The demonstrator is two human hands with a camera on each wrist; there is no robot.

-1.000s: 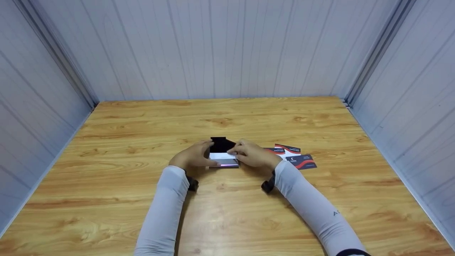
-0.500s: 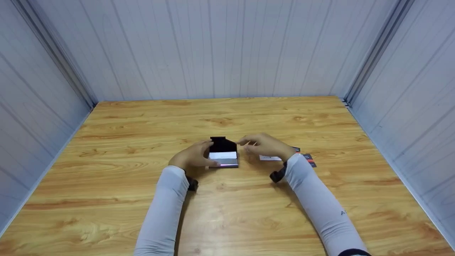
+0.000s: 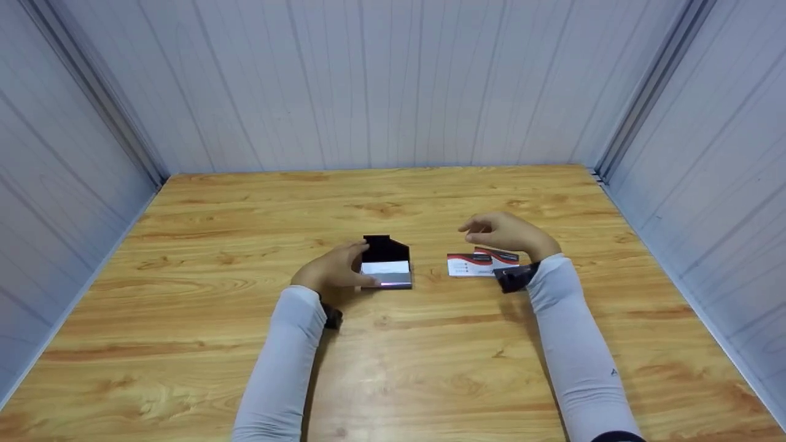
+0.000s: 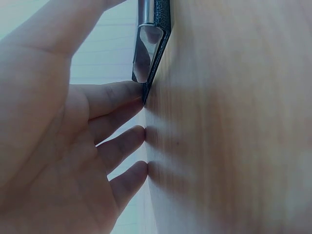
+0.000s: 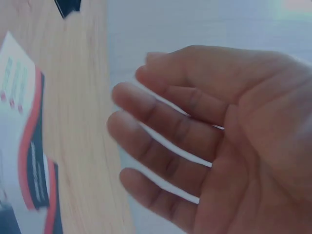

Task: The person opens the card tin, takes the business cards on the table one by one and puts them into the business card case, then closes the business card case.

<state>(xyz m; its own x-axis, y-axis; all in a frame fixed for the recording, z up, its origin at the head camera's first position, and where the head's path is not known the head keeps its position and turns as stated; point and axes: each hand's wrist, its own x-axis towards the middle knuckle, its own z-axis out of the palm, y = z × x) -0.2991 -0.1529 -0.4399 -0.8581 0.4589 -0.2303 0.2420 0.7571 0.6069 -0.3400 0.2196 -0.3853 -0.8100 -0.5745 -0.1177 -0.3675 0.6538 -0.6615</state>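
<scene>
A business card case [image 3: 396, 279] lies on the table with its black lid [image 3: 388, 250] raised and a white card [image 3: 385, 267] showing inside. My left hand [image 3: 328, 268] holds its left side, thumb at the front edge and fingers by the lid. In the left wrist view, fingertips [image 4: 134, 136] rest on the table beside the metal end of the case [image 4: 155, 14]. My right hand [image 3: 505, 234], holding nothing, hovers above the loose business cards [image 3: 468, 266]. Its fingers [image 5: 156, 109] are loosely bent in the right wrist view.
The loose cards, white with red and black bands, overlap on the wooden table [image 3: 245, 331] right of the case, partly behind the black right wrist camera [image 3: 514, 278]. Pale panel walls [image 3: 393, 86] stand at the back and both sides.
My right hand has let go of the card at the case and moved right, over the loose cards. My left hand and the case have stayed in place.
</scene>
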